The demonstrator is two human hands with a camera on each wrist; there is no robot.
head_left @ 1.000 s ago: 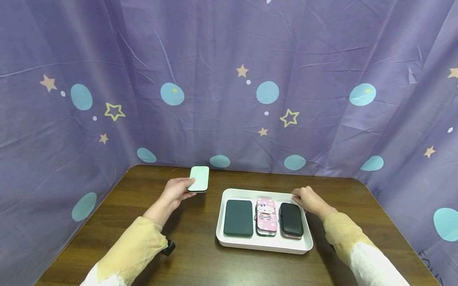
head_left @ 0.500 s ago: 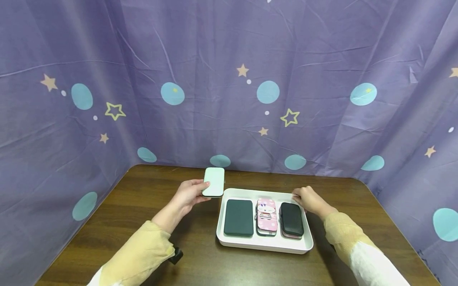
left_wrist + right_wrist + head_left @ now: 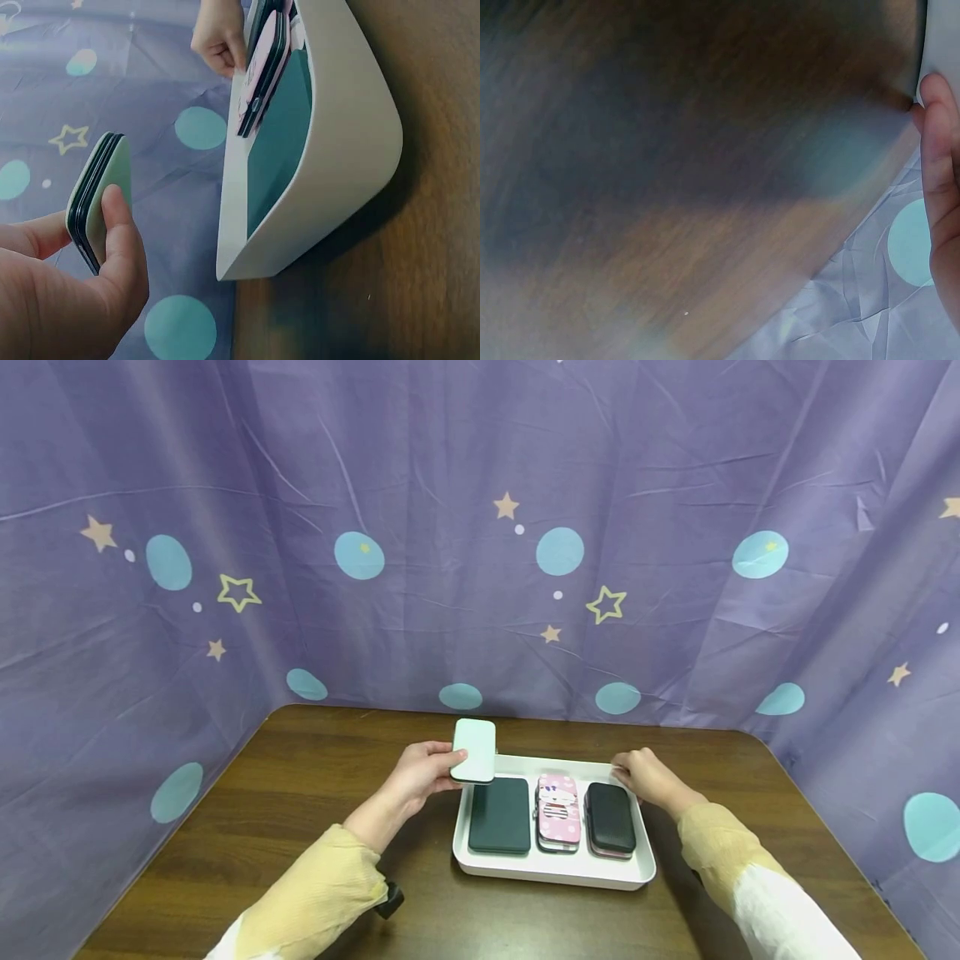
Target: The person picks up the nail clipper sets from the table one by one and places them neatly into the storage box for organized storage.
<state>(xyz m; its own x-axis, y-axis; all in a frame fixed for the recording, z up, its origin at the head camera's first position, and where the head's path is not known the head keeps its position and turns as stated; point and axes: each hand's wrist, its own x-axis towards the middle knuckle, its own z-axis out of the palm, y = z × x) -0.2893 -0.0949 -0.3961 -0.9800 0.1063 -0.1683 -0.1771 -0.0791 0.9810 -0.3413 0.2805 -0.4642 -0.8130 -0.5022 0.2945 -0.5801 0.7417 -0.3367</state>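
Note:
My left hand pinches a slim mint-green clamshell case by its left edge, thumb on top and fingers beneath. Dark frame edges run along the case's side in the left wrist view. It hangs over the back left corner of a white tray, overlapping the rim there. With curled fingers, my right hand grips the tray's back right corner. Inside the tray lie a dark green flat case at left, a pink patterned case stacked on another in the middle, and a black case on a pinkish one at right.
The tray stands on a brown wooden table. Behind and beside the table hangs a purple curtain with stars and blue dots. A black strap piece sticks out under the left sleeve.
My left hand has carried the mint-green case rightward and slightly nearer, from beside the tray to over its back left corner. The right hand and the tray have stayed put.

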